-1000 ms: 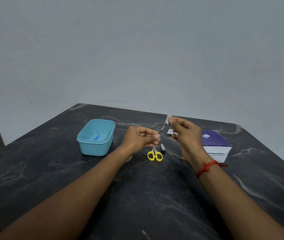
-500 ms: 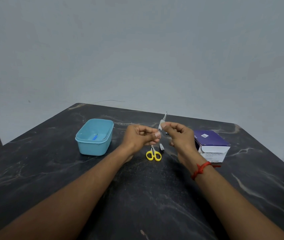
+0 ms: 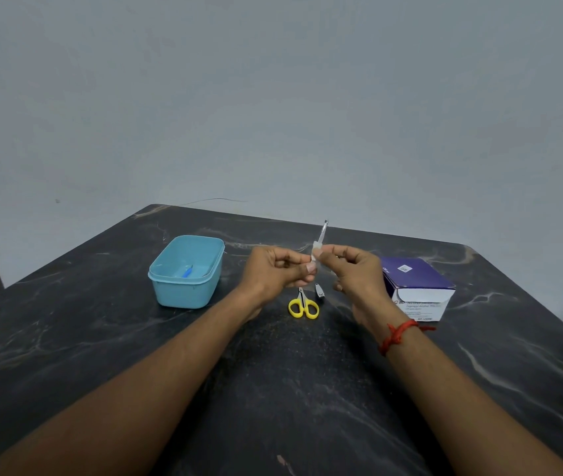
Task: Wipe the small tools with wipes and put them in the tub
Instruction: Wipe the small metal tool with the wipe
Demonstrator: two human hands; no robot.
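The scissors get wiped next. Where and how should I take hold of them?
Probably by the yellow loops of the scissors, from above on your near side: they lie flat, closed, loops toward you, blades pointing away beneath the left hand, nail clipper close beside.

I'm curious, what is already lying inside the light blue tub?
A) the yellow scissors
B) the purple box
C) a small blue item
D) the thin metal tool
C: a small blue item lies on the floor of the tub. The yellow scissors and the purple box sit on the table. The left hand pinches the thin metal tool, and the right hand pinches a white wipe round it.
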